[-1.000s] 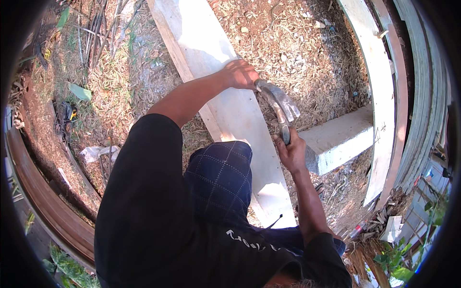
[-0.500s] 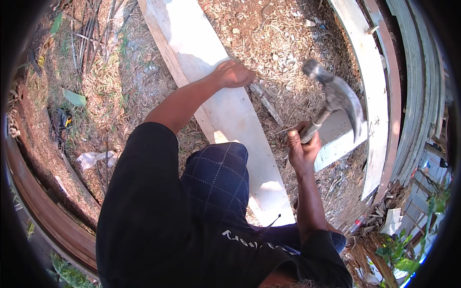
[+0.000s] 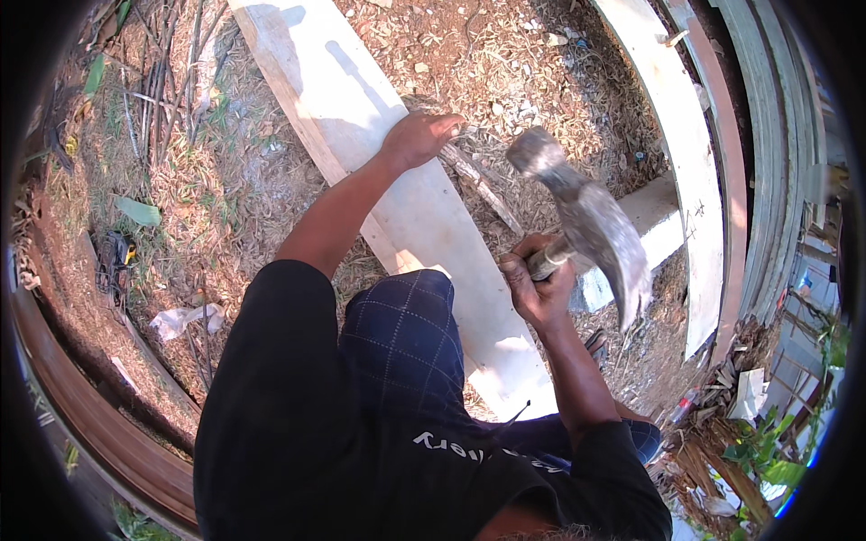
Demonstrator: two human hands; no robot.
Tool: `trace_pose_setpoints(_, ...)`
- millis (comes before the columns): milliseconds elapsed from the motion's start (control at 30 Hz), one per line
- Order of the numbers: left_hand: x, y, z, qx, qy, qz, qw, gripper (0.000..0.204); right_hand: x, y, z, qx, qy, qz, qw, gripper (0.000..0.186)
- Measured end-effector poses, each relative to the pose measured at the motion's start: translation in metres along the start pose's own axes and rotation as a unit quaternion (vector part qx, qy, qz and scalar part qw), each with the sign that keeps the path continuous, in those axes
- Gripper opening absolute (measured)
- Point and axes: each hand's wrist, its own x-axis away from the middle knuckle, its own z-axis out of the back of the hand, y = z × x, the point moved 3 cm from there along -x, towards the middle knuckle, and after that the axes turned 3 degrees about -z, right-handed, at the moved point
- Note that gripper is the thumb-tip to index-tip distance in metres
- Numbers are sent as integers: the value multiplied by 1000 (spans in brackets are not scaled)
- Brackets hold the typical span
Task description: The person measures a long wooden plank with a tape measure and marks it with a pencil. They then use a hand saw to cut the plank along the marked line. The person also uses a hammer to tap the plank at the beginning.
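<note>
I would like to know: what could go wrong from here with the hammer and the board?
A stray blow might hurt the bare left grip: in this view, the hammer in the right grip appears quite near it. The left grip also seems to rest at the edge of the board, ungloved, so it could perhaps catch a splinter.

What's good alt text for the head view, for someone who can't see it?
A person's right grip holds a motion-blurred claw hammer, while the left grip is at the edge of a long pale board slanting across the view. Litter-strewn ground lies around it, with more boards along the right side.
</note>
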Motion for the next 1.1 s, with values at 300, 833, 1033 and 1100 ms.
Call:
trace_pose_setpoints(300, -17, 6, 15, 10, -25, 59, 998, 34, 19, 67, -21, 140, -167, -271, 938, 38)
trace_pose_setpoints(833, -13, 0, 10, 45, 40, 31, 998, 34, 22, 9, -31, 58, 17, -124, 990, 25)
trace_pose_setpoints(1033, -23, 1, 11, 32, -90, 109, 989, 37, 41, 87, -43, 174, -115, -341, 917, 42)
trace_pose_setpoints(1100, -16, -8, 7, -10, -73, 93, 993, 38, 16, 55, -30, 111, -104, -367, 918, 43)
